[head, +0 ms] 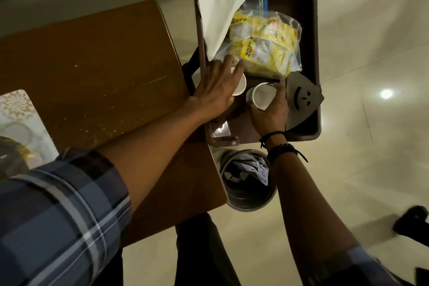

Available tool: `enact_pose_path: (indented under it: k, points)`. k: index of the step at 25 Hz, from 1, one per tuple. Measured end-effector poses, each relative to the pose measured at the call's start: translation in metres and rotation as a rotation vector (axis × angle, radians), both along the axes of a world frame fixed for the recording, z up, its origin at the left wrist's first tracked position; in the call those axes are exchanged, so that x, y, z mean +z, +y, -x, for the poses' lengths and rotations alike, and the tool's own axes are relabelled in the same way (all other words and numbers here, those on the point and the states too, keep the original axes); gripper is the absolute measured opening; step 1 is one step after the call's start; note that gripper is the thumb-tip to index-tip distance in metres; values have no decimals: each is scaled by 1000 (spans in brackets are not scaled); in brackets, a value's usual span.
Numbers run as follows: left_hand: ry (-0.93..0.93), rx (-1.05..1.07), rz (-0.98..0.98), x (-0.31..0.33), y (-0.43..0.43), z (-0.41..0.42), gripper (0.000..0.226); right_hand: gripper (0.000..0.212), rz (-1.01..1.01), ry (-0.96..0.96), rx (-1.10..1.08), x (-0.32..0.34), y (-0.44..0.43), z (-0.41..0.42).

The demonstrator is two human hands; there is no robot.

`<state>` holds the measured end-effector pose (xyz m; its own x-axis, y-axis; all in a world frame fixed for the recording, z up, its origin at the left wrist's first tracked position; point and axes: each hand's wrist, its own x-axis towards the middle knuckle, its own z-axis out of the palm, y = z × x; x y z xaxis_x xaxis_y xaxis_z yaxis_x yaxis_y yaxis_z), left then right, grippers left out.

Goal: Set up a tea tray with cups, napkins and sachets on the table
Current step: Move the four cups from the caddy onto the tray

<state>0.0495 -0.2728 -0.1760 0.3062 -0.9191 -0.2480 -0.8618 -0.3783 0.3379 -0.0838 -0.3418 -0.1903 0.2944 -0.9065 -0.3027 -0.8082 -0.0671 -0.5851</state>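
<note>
Left hand (216, 88) splayed, right hand (270, 114) gripping cup (261, 95).

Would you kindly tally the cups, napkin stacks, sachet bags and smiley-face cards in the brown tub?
Paper cups: 2
Napkin stack: 1
Bag of sachets: 1
Smiley-face card: 1
Total: 5

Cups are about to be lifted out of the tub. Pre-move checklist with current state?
1. Right hand gripping right cup: ok, fingers curl round it.
2. Left hand holding left cup: cannot tell; fingers lie over its rim, thumb hidden.
3. Right cup empty: ok, inside looks bare white.
4. Bare table beside the tub for landing: ok.
5. Napkins and sachet bag out of the tub: not ok, both lie in it.
</note>
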Motion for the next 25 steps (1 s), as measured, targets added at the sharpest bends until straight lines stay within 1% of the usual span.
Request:
enact_pose_path:
  k: [2, 5, 8, 11, 15, 19, 22, 25]
  points:
    - [80, 36, 30, 4, 15, -2, 81, 63, 32, -60, -46, 12, 11, -3]
    - [200, 203, 187, 20, 55, -5, 85, 65, 88, -143, -72, 38, 43, -16]
    - [203, 390, 313, 36, 117, -19, 83, 65, 72, -175, -27, 65, 93, -41]
    - [206, 514, 308, 47, 186, -34, 78, 62, 16, -218, 79, 79, 149, -67]
    - [133, 642, 245, 54, 282, -53, 78, 65, -117, -241, 230, 86, 229, -103]
    - [147, 736, 217, 56, 362, -69, 78, 67, -204, -251, 419, 87, 292, -131]
    - [98, 815, 215, 56, 421, -80, 75, 64, -249, -247, 545, 84, 338, -153]
    - [73, 911, 234, 52, 470, -91, 72, 66, -266, -217, 668, 77, 376, -175]
